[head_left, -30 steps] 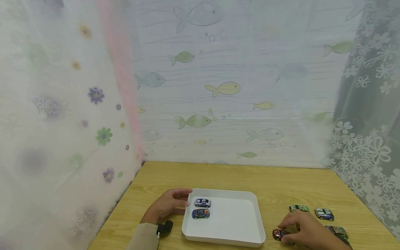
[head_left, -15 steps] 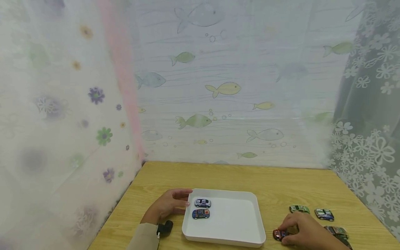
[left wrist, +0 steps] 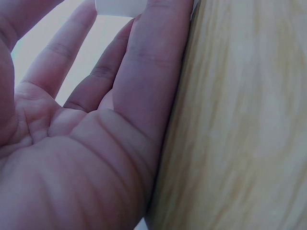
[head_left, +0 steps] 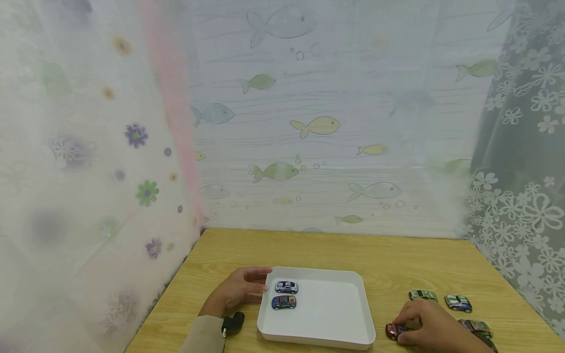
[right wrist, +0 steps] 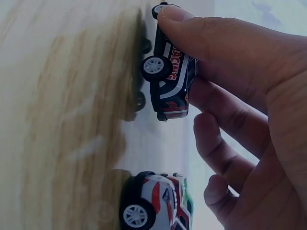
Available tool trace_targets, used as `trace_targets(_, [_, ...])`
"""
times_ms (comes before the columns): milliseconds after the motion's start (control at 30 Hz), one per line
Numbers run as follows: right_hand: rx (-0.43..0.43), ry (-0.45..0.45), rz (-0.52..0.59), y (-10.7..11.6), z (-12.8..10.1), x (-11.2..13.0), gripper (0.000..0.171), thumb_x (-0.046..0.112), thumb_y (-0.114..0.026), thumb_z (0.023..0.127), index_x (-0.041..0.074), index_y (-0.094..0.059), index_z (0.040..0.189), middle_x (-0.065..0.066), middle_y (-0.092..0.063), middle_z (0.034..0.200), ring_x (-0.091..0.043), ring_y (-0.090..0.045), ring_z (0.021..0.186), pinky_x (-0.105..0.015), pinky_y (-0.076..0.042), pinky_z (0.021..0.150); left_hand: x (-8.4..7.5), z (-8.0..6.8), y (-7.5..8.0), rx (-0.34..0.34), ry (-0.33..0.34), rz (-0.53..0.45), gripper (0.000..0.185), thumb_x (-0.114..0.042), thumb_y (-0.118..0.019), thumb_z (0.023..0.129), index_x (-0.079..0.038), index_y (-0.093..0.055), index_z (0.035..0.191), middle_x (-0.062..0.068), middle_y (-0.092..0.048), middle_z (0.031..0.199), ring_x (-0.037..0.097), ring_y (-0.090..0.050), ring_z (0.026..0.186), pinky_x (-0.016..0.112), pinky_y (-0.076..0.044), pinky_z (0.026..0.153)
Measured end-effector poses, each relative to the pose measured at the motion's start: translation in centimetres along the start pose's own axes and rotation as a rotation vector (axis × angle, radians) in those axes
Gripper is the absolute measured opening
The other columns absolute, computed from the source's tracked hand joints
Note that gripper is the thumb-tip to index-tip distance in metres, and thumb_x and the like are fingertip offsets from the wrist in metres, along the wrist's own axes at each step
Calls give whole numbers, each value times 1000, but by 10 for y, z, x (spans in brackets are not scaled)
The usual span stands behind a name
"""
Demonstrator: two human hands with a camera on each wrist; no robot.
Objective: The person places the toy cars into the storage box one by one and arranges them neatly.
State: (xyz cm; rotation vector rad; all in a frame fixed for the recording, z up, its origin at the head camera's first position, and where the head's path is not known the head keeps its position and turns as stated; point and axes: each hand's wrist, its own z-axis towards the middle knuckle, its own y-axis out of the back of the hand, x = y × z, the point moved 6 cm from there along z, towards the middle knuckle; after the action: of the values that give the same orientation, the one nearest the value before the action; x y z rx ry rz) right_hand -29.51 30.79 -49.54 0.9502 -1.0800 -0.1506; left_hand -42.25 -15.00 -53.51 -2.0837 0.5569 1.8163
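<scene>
Red car sat at the near right of the table, just right of the white tray's near right corner, pinched by the right hand. Right wrist view showed the thumb pressing one side of this car and fingers behind it on the other; body dark with red and white lettering, white wheels, small gap between wheels and table in that view, so lifted or tilted, hard to tell which. Second car, white, red and green, lay just beside the hand in the same view, wheels on the table. Head view: green car and blue-white car stood further back on the table, apart from each other; another car lay behind the right hand, partly hidden by it. Left hand rested on the table against the tray's left wall, fingers straight and relaxed, holding nothing; fingertips touched the rim near the far left corner. Left wrist view showed the palm flat, fingers extended, edge of hand on the wood. Two cars were inside the tray at its left side, one behind the other: white-blue car at the back, blue car with an orange mark in front, close but not touching. Beige sleeve and a black wrist device showed at the left forearm. Fish-print curtain hung behind the table.
</scene>
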Motion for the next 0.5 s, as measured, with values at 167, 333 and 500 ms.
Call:
trace_targets(167, [-10,-27,-29,2,2,2,25,36,-82,88,21,-82,107,14,-71,99,-1,-62,89,-25,-54,65,0,1,1,7,-8,2,62,-10,-81,89,-10,-59,146,17,-60,145,28,-64,126,49,-62,93])
trace_targets(333, [5,-97,-24,3,4,3,25,38,-83,86,23,-82,107,15,-70,97,-1,-61,87,-25,-52,65,1,2,2,9,-9,6,60,-9,-80,90,-11,-59,146,17,-60,145,28,-64,126,49,-62,93])
trace_targets(500, [-8,-99,-54,5,6,7,25,40,-84,85,25,-83,105,16,-70,94,-1,-60,85,-24,-52,67,2,3,2,6,-10,4,59,-7,-78,91,-10,-59,146,17,-61,144,29,-64,125,49,-62,92])
